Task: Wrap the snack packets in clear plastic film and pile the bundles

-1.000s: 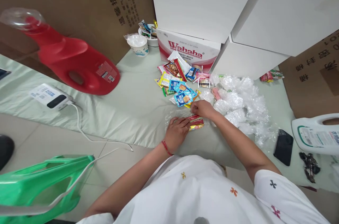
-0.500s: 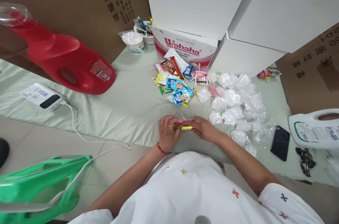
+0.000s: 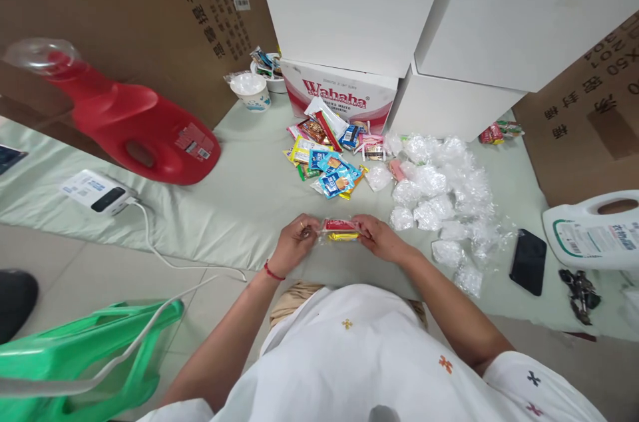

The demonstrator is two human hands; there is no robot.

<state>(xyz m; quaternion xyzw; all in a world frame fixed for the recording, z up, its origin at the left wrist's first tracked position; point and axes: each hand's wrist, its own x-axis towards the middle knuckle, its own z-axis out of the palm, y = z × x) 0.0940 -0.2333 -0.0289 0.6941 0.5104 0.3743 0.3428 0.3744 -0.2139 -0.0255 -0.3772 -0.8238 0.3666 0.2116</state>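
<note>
Stretched between my two hands is a clear plastic bag [image 3: 341,229] with a red packet and a yellow packet inside, one above the other. My left hand [image 3: 296,243] pinches the bag's left end; a ring and a red bracelet show on it. At the opposite end, my right hand [image 3: 382,237] grips the bag with thumb and fingers. Just beyond my hands lies a loose pile of snack packets [image 3: 329,162] in blue, yellow, red and pink. Crumpled clear plastic bags [image 3: 434,186] are heaped to the right of that pile.
Behind the packets stands a Wahaha carton [image 3: 342,94] among white boxes. To the left are a red jug [image 3: 144,126], a white device [image 3: 94,192] with a cable and a paper cup [image 3: 250,92]. A phone [image 3: 528,262], keys [image 3: 580,295] and a white bottle [image 3: 594,232] lie right.
My left hand has moved left, off the middle of the bag to its end, so the red and yellow packets show more fully. The camera view has shifted slightly.
</note>
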